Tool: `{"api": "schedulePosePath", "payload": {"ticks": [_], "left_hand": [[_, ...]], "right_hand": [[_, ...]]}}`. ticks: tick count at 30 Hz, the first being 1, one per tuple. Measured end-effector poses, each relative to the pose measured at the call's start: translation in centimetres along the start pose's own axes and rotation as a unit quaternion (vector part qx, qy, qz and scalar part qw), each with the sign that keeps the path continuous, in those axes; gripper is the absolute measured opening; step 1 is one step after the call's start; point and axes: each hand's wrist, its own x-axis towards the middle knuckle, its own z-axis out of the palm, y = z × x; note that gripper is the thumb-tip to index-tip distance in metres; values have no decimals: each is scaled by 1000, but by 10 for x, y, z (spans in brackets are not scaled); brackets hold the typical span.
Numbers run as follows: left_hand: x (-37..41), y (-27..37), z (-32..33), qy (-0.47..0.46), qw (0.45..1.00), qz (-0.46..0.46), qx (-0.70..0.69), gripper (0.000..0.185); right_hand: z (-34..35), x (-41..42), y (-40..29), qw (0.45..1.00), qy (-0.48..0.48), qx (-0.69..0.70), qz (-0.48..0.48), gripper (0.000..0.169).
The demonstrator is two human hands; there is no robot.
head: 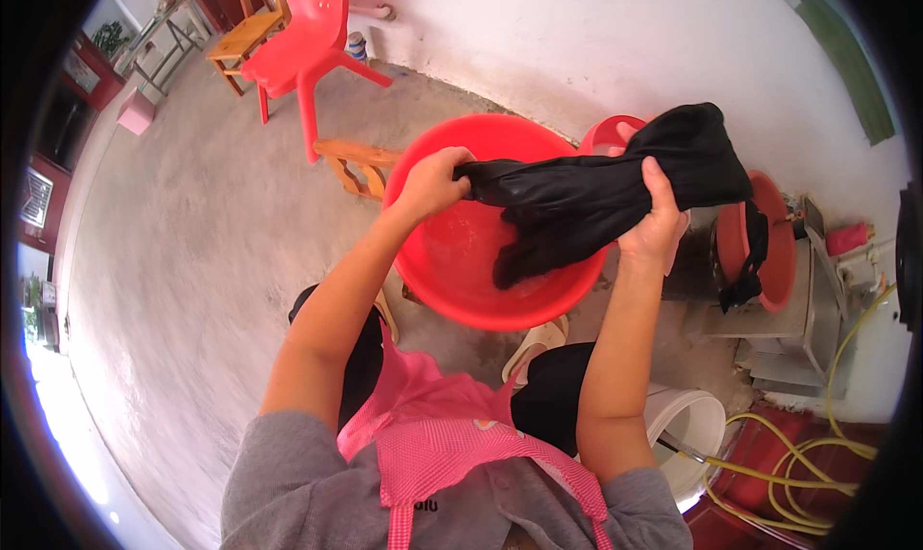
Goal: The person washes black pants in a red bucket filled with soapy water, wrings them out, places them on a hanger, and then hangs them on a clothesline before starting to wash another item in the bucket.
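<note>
A dark, wet-looking cloth garment (570, 189) stretches between my two hands above a large red plastic basin (461, 261). Its left end is pinched in my left hand (436, 182), over the basin's upper left rim. My right hand (656, 211) grips the bunched right part, thumb on top, beyond the basin's right side. One loose fold hangs down into the basin, where some liquid shows at the bottom. Behind my right hand, a smaller red container (602, 135) is partly covered by the cloth.
A red basin (775, 247) with black cloth over its rim sits on a stand at right. Below are a white bucket (692, 420) and a coiled yellow hose (793, 471). A red plastic chair (306, 52) and wooden chair (249, 34) stand upper left, near the wall.
</note>
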Motion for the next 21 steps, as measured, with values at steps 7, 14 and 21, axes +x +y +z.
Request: {"api": "schedulePosePath", "payload": {"ticks": [7,14,21], "left_hand": [[15,7,4,-163,982,16,-93,53],[54,67,0,-299,742,26,-599,93],[48,128,35,-230,630,129,-731,108]], "right_hand": [[6,-2,29,994,-24,1,107,31],[16,-15,43,955,-135,106,241,45],[23,-31,50,904,-143,217,339,48]]}}
